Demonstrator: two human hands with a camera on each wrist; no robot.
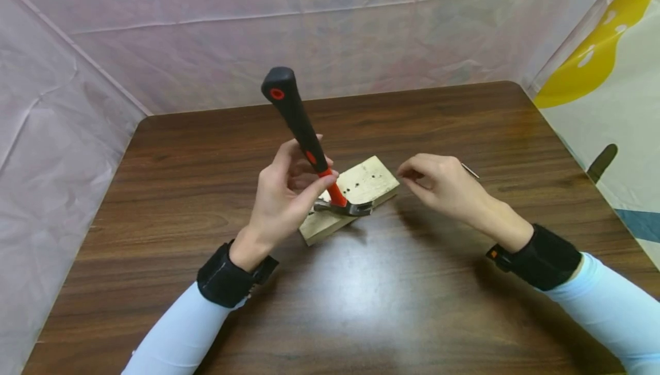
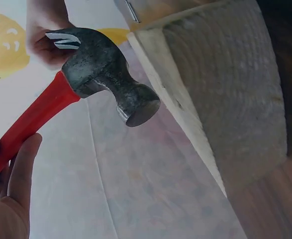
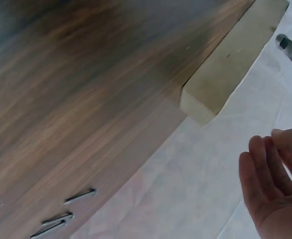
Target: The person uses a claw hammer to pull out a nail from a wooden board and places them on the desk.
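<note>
A claw hammer (image 1: 295, 113) with a black and red handle stands nearly upright, head down, over a pale wooden block (image 1: 375, 179). My left hand (image 1: 278, 200) pinches the red part of its handle between thumb and fingers. In the left wrist view the steel hammer head (image 2: 103, 69) hangs clear of the block (image 2: 225, 84). Dark holes or marks dot the block's top. Right of the block, my right hand (image 1: 448, 183) is raised with its fingers loosely bent. The right wrist view shows nothing between those fingers (image 3: 260, 164).
Several nails (image 3: 56, 218) lie on the brown wooden table (image 3: 86, 124); one nail (image 1: 470, 170) shows just beyond my right hand. Pale fabric (image 1: 335, 37) hangs behind and beside the table, with a yellow print (image 1: 593, 54) at the right.
</note>
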